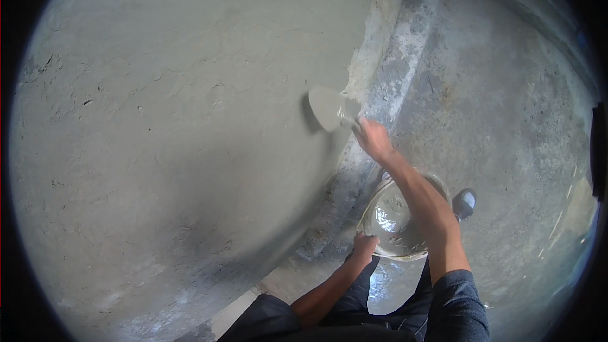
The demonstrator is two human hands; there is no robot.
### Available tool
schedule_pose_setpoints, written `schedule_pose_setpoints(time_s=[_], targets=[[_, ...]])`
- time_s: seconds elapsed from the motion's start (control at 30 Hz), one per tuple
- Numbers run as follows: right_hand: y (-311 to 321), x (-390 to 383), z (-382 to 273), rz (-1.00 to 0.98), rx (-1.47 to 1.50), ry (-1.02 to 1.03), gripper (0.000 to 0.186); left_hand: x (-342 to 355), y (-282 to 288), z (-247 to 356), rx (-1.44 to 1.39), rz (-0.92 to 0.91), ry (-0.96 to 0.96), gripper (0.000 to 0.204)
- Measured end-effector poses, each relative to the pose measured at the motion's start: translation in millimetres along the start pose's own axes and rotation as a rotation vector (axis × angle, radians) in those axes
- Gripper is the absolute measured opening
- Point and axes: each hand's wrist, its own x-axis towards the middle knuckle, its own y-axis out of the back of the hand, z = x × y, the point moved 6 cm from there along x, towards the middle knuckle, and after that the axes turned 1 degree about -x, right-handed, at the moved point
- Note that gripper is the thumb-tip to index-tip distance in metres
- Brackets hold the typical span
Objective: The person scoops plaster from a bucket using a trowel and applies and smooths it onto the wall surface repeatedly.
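Note:
My right hand (pixel 373 139) is closed round the handle of a trowel (pixel 326 108), its rounded blade coated in grey mortar. The blade is close to the wet grey plastered wall (pixel 221 76); I cannot tell whether it touches. My left hand (pixel 365 247) grips the rim of a bucket (pixel 405 257) in front of my legs. Inside the bucket lies wet, shiny grey mortar (pixel 391 209). My right forearm crosses over the bucket and hides part of its far right side.
A rough, pale-stained ledge (pixel 396 69) runs along the foot of the plastered surface. Right of it spreads a grey concrete floor (pixel 494 114). My shoe (pixel 465 204) shows just right of the bucket. A dark object (pixel 598 152) stands at the far right edge.

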Motion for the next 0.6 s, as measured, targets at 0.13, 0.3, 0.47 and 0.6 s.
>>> schedule_pose_setpoints(time_s=[0.13, 0.3, 0.47, 0.6], targets=[[11.1, 40.7, -18.9, 0.116, 0.144, 0.099, 0.023, -8.7, -7.7, 8.5, -0.076, 0.024, 0.002, 0.024], [-31.2, -1.1, -7.6, -0.237, -0.108, 0.296, 0.028, -11.9, -15.1, 12.6, -0.019, 0.027, 0.058, 0.030], [32.8, -98.4, -20.1, -0.283, -0.183, 0.367, 0.028, -12.7, -11.9, 14.9, 0.200, 0.139, 0.014, 0.040], [134.1, -176.8, -9.7, -0.167, -0.117, -0.160, 0.033, -30.8, -19.9, 40.9, 0.045, 0.100, -0.045, 0.038]])
